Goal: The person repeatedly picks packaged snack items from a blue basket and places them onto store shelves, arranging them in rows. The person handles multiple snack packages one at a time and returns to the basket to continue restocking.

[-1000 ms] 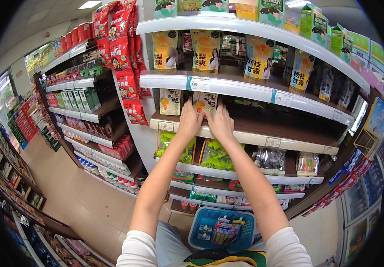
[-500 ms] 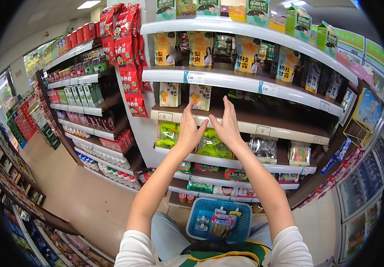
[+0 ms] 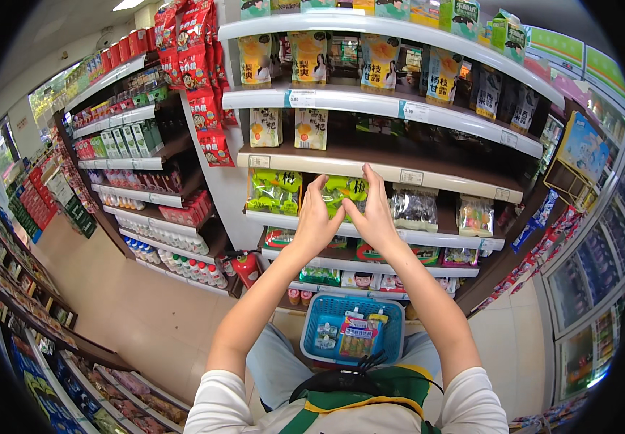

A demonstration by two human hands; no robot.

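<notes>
Both my hands are raised before the shelf unit, fingers stretched out, thumb tips nearly meeting. My left hand (image 3: 320, 220) and my right hand (image 3: 372, 217) hold nothing. Between and behind them is a bright green snack bag (image 3: 345, 189), partly hidden by the fingers. Another green snack bag (image 3: 274, 192) lies to its left. On the same shelf, right of my right hand, are a clear bag of dark pieces (image 3: 414, 208) and a clear bag of light pieces (image 3: 476, 215). One shelf up stand two pale packets (image 3: 265, 129) with fruit pictures.
A blue basket (image 3: 312, 311) with several packages sits low between my legs. Yellow pouches (image 3: 381, 64) stand on a higher shelf. Red candy bags (image 3: 200, 72) hang at the left, above a red fire extinguisher (image 3: 244, 267). Glass-door coolers (image 3: 587, 289) line the right side.
Both hands have moved down relative to the shelves, from near the pale packets to the green bags. The view has shifted too. Both hands remain empty.
</notes>
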